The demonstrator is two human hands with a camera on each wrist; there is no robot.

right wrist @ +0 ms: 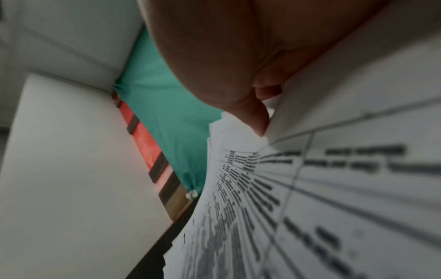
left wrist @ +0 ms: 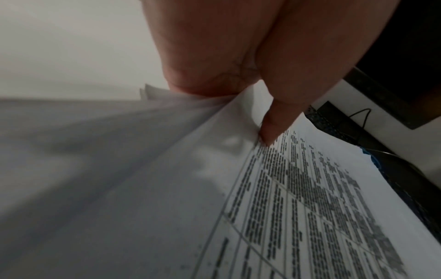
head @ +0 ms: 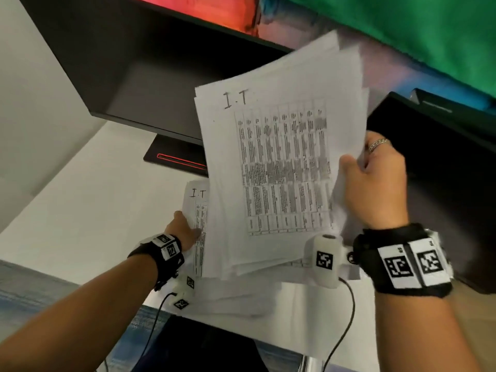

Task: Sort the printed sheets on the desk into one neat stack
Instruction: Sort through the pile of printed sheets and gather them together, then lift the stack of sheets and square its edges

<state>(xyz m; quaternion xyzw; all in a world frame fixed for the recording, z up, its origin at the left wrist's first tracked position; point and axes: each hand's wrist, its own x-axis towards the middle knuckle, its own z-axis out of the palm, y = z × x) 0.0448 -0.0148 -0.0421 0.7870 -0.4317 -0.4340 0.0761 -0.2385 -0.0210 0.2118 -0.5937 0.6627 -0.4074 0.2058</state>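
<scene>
My right hand (head: 357,162) grips a thick sheaf of printed sheets (head: 281,170) by its right edge and holds it tilted above the desk. The top page shows a table and a handwritten "I.T". In the right wrist view the thumb (right wrist: 253,117) lies on the sheaf (right wrist: 310,207), which is fanned. Under the sheaf my left hand (head: 188,229) holds another "I.T" sheet (head: 197,210) lying on the desk. Its thumb (left wrist: 274,128) pinches that sheet (left wrist: 310,207), and the fingers are hidden. More sheets (head: 241,296) lie loosely piled near the desk's front edge.
The white desk (head: 94,210) carries a dark monitor (head: 134,76) on a black base (head: 174,157) with a red stripe. A black device (head: 442,170) stands at the right. Green cloth (head: 402,28) hangs behind. Cables run off the front edge.
</scene>
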